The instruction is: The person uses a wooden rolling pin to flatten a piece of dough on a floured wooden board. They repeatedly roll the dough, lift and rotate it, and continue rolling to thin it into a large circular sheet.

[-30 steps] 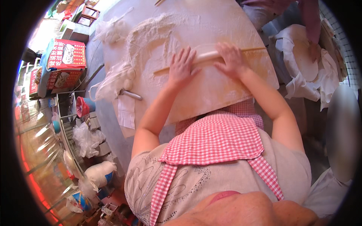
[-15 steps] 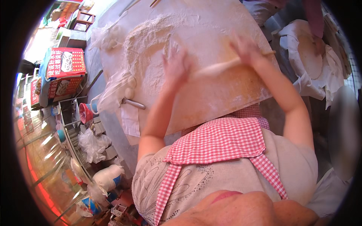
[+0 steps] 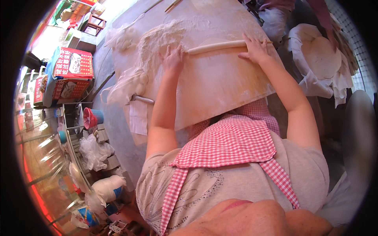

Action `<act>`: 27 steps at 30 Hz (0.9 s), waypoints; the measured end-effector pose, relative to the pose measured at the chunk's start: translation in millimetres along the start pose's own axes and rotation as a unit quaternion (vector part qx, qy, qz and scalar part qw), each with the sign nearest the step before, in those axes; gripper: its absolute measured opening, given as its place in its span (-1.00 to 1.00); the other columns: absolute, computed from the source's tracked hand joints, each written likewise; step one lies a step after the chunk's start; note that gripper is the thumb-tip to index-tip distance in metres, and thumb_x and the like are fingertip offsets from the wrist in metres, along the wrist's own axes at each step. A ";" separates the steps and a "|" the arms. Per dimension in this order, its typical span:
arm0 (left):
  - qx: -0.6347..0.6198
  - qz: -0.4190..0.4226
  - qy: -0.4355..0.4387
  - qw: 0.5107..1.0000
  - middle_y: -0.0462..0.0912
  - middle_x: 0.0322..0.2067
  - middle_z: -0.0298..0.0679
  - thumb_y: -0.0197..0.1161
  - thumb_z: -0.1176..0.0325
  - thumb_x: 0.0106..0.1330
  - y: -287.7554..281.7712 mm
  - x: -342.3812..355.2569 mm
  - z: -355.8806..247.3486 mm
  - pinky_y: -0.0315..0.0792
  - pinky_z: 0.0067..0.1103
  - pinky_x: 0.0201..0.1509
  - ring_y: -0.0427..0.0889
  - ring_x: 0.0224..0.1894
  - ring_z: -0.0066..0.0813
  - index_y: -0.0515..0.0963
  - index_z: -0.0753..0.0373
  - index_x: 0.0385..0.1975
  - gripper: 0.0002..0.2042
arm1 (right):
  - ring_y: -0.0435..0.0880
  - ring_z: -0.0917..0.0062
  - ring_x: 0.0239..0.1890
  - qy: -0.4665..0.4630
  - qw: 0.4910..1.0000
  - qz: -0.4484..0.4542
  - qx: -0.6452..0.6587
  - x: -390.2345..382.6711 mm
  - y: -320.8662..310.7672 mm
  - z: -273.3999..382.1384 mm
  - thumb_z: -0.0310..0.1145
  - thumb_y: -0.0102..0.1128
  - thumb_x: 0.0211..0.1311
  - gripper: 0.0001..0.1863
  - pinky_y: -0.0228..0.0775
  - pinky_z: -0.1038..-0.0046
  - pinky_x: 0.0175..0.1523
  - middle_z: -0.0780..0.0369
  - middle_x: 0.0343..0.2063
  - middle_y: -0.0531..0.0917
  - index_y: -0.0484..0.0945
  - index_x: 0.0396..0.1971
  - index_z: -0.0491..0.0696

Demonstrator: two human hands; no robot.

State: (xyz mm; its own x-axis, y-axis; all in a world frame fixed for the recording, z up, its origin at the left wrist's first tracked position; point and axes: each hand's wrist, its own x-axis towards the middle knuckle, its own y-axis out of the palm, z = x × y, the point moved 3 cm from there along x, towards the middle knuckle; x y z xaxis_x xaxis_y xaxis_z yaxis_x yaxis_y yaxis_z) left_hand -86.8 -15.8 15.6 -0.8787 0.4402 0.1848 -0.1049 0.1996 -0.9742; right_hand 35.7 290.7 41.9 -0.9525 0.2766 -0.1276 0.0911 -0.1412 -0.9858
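On the floury board, dough

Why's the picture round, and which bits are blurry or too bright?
Head view: the fisheye lens rounds it; a grey shape at right is blurry; glare whitens the upper left near the red box; the left hand and right hand look clearer.
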 end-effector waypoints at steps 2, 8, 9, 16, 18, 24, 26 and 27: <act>0.030 0.015 0.008 0.999 0.64 -0.09 -0.35 -0.15 0.02 0.39 -4.7 -28.8 -2.3 -0.43 0.02 0.38 0.18 0.35 -0.27 0.38 0.00 0.18 -0.56 | 0.21 0.32 0.30 -0.008 1.000 -0.004 -0.002 -31.3 3.1 -7.6 0.11 0.35 -0.11 0.06 -0.32 -0.08 0.39 0.21 0.21 0.34 -0.03 0.37 0.11; -0.007 -0.026 0.114 0.993 0.64 -0.09 -0.38 0.05 0.14 0.32 -24.1 -137.4 -7.4 -0.37 -0.03 0.40 0.22 0.33 -0.22 0.44 0.01 0.12 -0.62 | 0.42 0.35 0.06 -0.165 0.970 -0.175 0.047 -130.4 32.9 -40.9 -0.04 0.32 -0.03 -0.33 0.07 0.07 0.23 0.23 -0.12 0.51 0.35 0.11 0.06; -0.028 -0.015 0.136 0.990 0.63 -0.07 -0.38 0.07 0.15 0.31 -26.6 -148.2 -10.5 -0.36 -0.04 0.40 0.23 0.32 -0.21 0.45 0.01 0.11 -0.63 | 0.46 0.34 -0.02 -0.205 0.959 -0.179 0.071 -143.1 44.4 -50.0 -0.09 0.31 0.00 -0.45 0.18 0.14 0.15 0.24 -0.21 0.52 0.42 0.00 0.04; -0.072 -0.077 0.198 0.974 0.46 0.14 -0.34 0.07 0.14 0.31 -34.6 -81.0 -52.9 -0.22 -0.03 0.38 0.22 0.32 -0.21 0.45 -0.01 0.09 -0.64 | 0.53 0.35 -0.34 -0.234 0.922 -0.240 0.196 -161.4 38.9 -51.3 -0.27 0.27 0.05 -0.81 0.40 0.36 -0.28 0.25 -0.42 0.52 0.53 -0.35 0.02; -0.054 -0.104 0.150 0.982 0.38 0.21 -0.29 -0.01 0.02 0.34 -15.9 -39.5 -68.8 -0.18 -0.02 0.37 0.14 0.36 -0.19 0.35 0.01 0.19 -0.55 | 0.53 0.34 -0.35 -0.211 0.928 -0.247 0.180 -153.5 33.7 -47.3 -0.29 0.28 0.03 -0.82 0.39 0.35 -0.28 0.24 -0.43 0.53 0.53 -0.36 0.03; -0.032 0.088 0.132 0.987 0.09 0.35 -0.12 -0.13 -0.21 0.29 -0.3 -92.8 -49.9 -0.19 -0.07 0.39 -0.02 0.41 -0.13 0.19 0.10 0.30 -0.33 | 0.55 0.29 -0.35 -0.165 0.946 -0.190 0.202 -214.6 54.2 -17.2 -0.33 0.28 0.03 -0.83 0.40 0.31 -0.29 0.23 -0.46 0.53 0.52 -0.36 0.02; -0.005 0.025 0.123 0.992 0.13 0.33 -0.11 -0.04 -0.17 0.27 2.8 -114.6 -27.5 -0.12 -0.11 0.38 0.04 0.38 -0.11 0.20 0.10 0.28 -0.34 | 0.56 0.27 -0.33 -0.130 0.947 -0.141 0.257 -218.1 52.5 -8.1 -0.33 0.27 0.04 -0.83 0.40 0.30 -0.28 0.22 -0.46 0.54 0.52 -0.36 0.00; 0.006 -0.008 0.117 0.993 0.14 0.32 -0.10 0.01 -0.15 0.26 -2.6 -117.8 -26.4 -0.08 -0.13 0.37 0.07 0.37 -0.10 0.21 0.10 0.28 -0.34 | 0.57 0.26 -0.32 -0.103 0.946 -0.130 0.278 -212.6 50.2 -8.0 -0.34 0.27 0.04 -0.83 0.40 0.29 -0.27 0.22 -0.46 0.54 0.51 -0.36 -0.01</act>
State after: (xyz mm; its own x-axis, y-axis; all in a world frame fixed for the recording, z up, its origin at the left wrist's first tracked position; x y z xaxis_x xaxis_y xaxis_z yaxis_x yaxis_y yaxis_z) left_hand 29.3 -45.0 -0.1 -0.7444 0.6291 0.2237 -0.1244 0.1985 -0.9722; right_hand 245.1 232.4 18.7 -0.9634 0.1870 0.1922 -0.2665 -0.5886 -0.7632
